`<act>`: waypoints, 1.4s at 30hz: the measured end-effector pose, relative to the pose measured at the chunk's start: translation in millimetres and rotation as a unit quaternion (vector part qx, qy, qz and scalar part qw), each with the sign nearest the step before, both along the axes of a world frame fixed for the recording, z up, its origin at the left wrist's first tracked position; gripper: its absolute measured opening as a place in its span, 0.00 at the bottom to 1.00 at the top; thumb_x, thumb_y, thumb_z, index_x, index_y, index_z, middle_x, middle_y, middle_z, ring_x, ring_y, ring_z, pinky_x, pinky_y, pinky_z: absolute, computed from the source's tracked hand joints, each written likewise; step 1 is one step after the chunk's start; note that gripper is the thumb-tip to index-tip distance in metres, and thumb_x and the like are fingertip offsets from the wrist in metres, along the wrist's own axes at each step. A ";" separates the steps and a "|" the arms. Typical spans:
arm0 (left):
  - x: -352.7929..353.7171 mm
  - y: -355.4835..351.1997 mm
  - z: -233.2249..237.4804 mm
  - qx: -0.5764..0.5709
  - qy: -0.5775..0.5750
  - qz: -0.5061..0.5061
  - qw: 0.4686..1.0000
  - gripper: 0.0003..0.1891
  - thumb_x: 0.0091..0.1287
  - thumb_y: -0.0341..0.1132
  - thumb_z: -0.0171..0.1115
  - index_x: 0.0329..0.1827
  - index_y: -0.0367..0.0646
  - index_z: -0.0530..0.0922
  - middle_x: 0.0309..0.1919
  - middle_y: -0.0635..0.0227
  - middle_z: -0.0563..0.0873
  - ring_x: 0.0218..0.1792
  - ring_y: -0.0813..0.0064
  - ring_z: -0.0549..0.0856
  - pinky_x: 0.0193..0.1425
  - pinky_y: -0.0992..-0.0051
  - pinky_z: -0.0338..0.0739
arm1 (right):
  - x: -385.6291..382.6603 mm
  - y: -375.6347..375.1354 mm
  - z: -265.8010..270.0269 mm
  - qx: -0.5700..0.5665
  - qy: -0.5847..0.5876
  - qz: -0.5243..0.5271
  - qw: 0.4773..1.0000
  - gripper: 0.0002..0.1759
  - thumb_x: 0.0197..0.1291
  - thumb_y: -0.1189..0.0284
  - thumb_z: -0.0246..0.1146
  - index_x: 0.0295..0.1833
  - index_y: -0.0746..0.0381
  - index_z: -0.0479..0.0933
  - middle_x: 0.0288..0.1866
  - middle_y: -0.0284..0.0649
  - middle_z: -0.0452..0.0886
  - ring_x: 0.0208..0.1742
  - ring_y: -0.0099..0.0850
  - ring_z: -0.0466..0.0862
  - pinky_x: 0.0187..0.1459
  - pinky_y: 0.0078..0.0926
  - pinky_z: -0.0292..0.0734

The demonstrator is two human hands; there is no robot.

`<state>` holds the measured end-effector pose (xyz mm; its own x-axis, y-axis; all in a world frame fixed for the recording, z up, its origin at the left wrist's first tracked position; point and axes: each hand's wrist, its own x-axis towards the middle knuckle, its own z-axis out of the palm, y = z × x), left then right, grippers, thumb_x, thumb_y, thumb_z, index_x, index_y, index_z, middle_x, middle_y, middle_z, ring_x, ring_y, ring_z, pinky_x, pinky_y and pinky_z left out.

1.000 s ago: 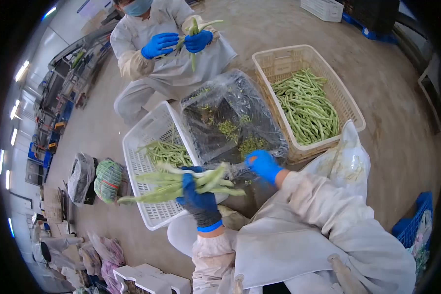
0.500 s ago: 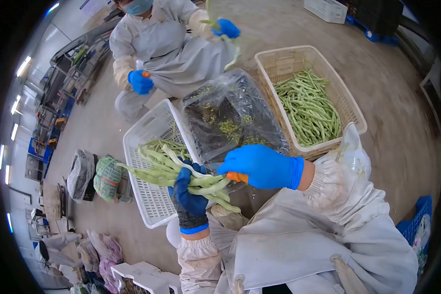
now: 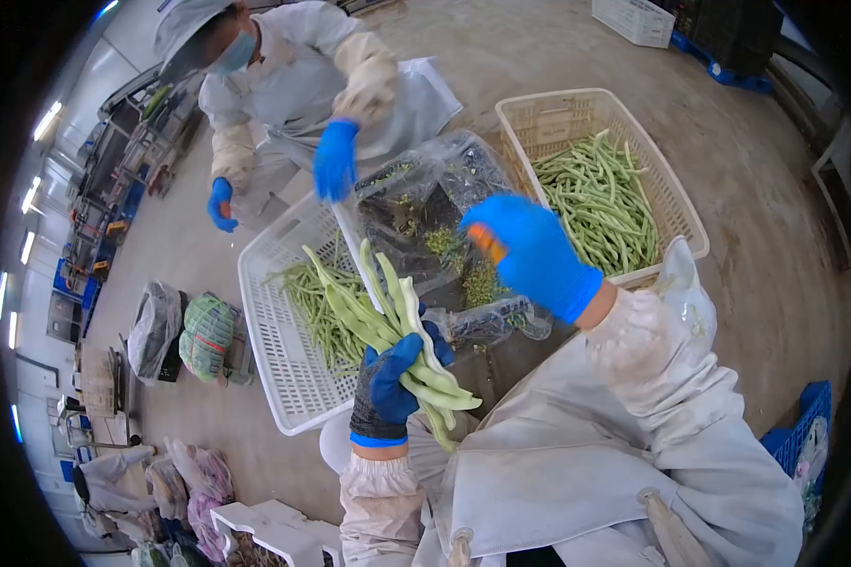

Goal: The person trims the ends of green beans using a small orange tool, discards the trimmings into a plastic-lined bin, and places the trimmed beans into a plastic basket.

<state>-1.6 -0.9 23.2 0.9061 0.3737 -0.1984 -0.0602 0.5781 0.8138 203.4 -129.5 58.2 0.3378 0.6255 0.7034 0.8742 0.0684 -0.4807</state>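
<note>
My left hand (image 3: 388, 383), in a dark blue and grey glove, is closed around a bunch of flat green beans (image 3: 359, 317). The pods point up and away, with their near ends sticking out past the thumb side. To the upper right, apart from the beans, my right hand (image 3: 529, 255) in a blue glove grips a small orange-handled tool (image 3: 487, 243); motion blurs it and its working end cannot be made out. Below that hand lies a plastic-lined tray (image 3: 416, 274) with small green trimmings. Behind the left hand, a white crate (image 3: 288, 392) holds more green beans (image 3: 317, 312).
A cream crate (image 3: 671, 194) of green beans stands at the right. Across from me sits a co-worker (image 3: 293, 85) with blue gloves, one hand over the white crate. A green bundle (image 3: 206, 335) and a bagged item (image 3: 156, 331) lie on the floor at left.
My right hand has moved up and right, away from the bean ends. The bunch in my left hand has turned more upright. The co-worker leans forward, with the long pods no longer in hand.
</note>
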 end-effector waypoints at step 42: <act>1.9 16.7 -17.7 -0.358 -0.361 0.161 0.846 0.21 0.66 0.34 0.56 0.59 0.34 0.70 0.38 0.71 0.80 0.40 0.74 0.78 0.52 0.74 0.74 | -24.4 -8.5 -106.7 -0.093 0.358 -0.054 0.927 0.12 0.54 0.75 0.59 0.44 0.66 0.77 0.38 0.52 0.80 0.40 0.50 0.80 0.41 0.37 0.75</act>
<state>0.3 15.8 5.5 0.7621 0.6419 0.0842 -0.6398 0.7667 -0.0538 179.0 -138.0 -48.4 0.7448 0.6487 0.1566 0.3223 -0.1442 -0.9356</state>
